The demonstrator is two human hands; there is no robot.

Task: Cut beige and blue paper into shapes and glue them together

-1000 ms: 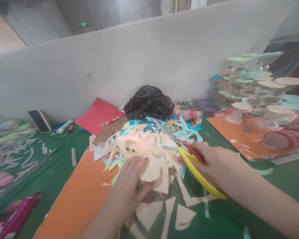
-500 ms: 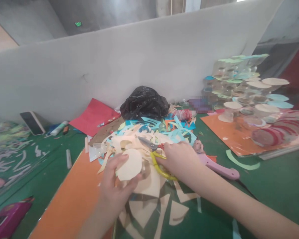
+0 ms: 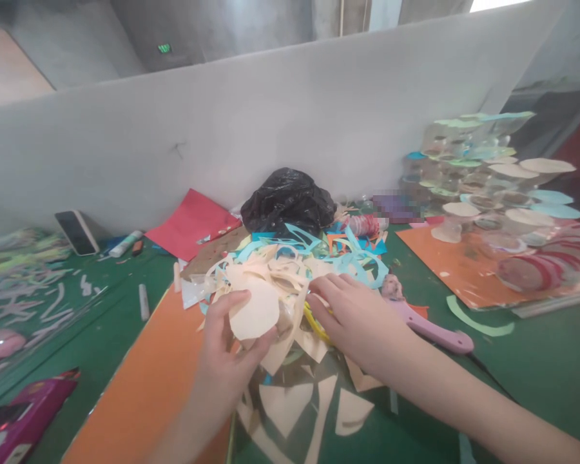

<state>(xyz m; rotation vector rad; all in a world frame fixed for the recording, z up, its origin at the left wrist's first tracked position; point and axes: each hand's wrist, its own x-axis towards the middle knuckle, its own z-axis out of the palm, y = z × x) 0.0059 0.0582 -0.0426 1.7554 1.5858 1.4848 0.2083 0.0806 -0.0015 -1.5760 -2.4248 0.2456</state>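
Pinching a roughly round, cream paper disc (image 3: 254, 310) between thumb and fingers, the left hand (image 3: 227, 341) is closing on its opposite edges and holding it toward seven o'clock of the tangled heap of cream and blue paper scraps (image 3: 283, 261), twelve pointing at the wall. The right hand (image 3: 350, 316) is resting palm-down toward four o'clock, its fingers bent; a yellow, curved plastic handle (image 3: 315, 322) is showing beneath them, but whether they are gripping it I cannot tell.

The step in hand seems to be keeping the disc apart while the right hand is working among the scraps; a next move is probably calling for a light pinch, so that the paper is not creasing.

Loose strips are crowding both hands, and cream paper offcuts (image 3: 287, 403) are littering six o'clock. A lilac plastic tool handle (image 3: 435, 334) is lying at four, close beside the right forearm and possibly hampering it. A crumpled black plastic bag (image 3: 287, 203) is sitting at twelve, a red paper sheet (image 3: 191, 222) at ten, and clear plastic cups topped with paper discs (image 3: 486, 177) are standing stacked at two.
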